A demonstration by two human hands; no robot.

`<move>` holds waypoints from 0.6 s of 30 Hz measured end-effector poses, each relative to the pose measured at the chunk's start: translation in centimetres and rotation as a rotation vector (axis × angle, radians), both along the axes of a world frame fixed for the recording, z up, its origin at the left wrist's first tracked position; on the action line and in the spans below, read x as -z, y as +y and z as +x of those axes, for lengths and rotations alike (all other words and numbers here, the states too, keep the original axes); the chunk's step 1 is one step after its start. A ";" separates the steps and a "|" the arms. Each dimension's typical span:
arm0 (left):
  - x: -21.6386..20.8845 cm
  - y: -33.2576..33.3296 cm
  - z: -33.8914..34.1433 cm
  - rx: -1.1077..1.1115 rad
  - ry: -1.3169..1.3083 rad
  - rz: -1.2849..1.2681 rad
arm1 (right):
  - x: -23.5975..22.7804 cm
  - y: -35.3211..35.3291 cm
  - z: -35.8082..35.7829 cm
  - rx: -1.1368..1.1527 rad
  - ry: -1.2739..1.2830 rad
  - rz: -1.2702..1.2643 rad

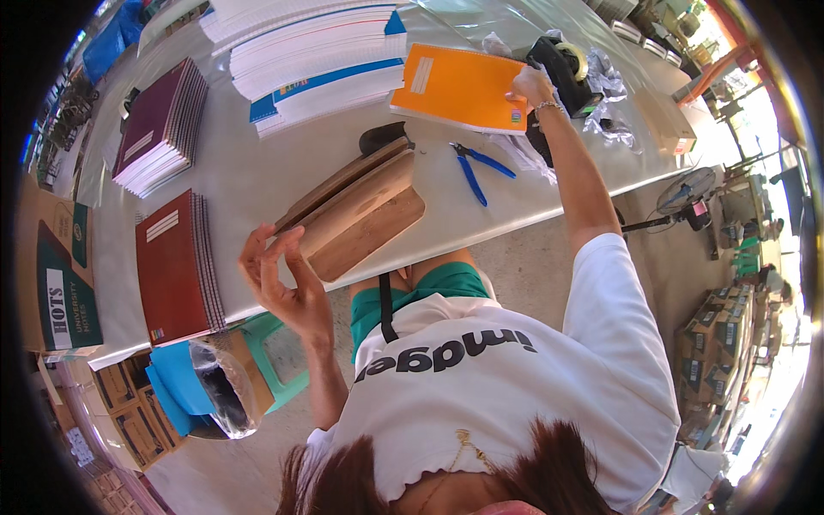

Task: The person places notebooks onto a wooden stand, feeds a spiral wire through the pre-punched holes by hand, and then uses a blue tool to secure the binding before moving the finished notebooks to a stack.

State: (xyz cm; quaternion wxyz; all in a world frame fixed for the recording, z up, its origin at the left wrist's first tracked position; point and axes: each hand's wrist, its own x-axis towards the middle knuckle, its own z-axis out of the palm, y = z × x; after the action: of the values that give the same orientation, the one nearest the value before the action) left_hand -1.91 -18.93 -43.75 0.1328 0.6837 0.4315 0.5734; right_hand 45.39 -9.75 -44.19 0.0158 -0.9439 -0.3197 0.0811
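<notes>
The table carries everything; the stack fills its far side, probably to leave working room nearer; the stand, wooden and troughed, lies slantwise by the near edge, perhaps for easy reach; the orange notebook lies flat beside the stack; the right hand is at its right edge — pinching or merely resting, I cannot tell; the left hand has fingers spread at the stand's end — gripping nothing visible; the pliers lie splayed, seemingly kept handy.

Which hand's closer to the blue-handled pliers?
Right. The right hand is at the orange notebook's right edge, just beyond the pliers; the left hand is farther left, by the wooden stand's left end.
</notes>
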 end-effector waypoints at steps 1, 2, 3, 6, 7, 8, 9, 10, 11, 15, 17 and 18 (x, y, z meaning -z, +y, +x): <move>0.6 0.0 -0.1 0.007 -0.049 -0.020 | -0.2 0.4 0.2 -0.004 -0.037 -0.020; 0.8 0.0 -0.2 0.015 -0.098 -0.039 | -0.3 0.8 0.3 -0.060 -0.064 -0.131; 0.9 -0.2 -0.4 -0.003 -0.098 -0.051 | -0.3 0.8 0.5 -0.062 -0.070 -0.142; 1.3 -0.6 -1.2 -0.050 -0.105 -0.091 | -0.9 1.1 -0.6 -0.093 -0.101 -0.203; 1.7 -0.6 -1.6 -0.049 -0.116 -0.100 | -0.8 1.2 -0.4 -0.108 -0.125 -0.238; 2.0 -0.7 -1.9 -0.048 -0.127 -0.111 | -0.7 1.3 -0.2 -0.124 -0.148 -0.273; 2.4 -0.7 -2.2 -0.048 -0.145 -0.133 | -0.6 1.4 0.1 -0.125 -0.172 -0.286; 2.8 -0.7 -2.5 -0.047 -0.163 -0.154 | -0.2 1.5 0.4 -0.126 -0.196 -0.298; 3.2 -0.7 -2.7 -0.046 -0.182 -0.175 | 0.2 1.4 0.9 -0.136 -0.222 -0.293; 4.4 -0.8 -3.4 -0.032 -0.253 -0.226 | 0.6 1.3 1.1 -0.192 -0.271 -0.281; 4.3 -1.0 -3.4 -0.042 -0.247 -0.256 | 0.0 1.6 0.6 -0.195 -0.240 -0.325; 4.3 -1.0 -3.3 -0.033 -0.291 -0.250 | -0.1 1.6 0.4 -0.202 -0.239 -0.334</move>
State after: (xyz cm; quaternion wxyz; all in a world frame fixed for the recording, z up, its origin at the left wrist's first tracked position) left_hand -5.20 -19.97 -48.09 0.2681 0.5646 0.4869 0.6101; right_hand 45.79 -8.11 -44.05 -0.1870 -0.8994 -0.3944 0.0216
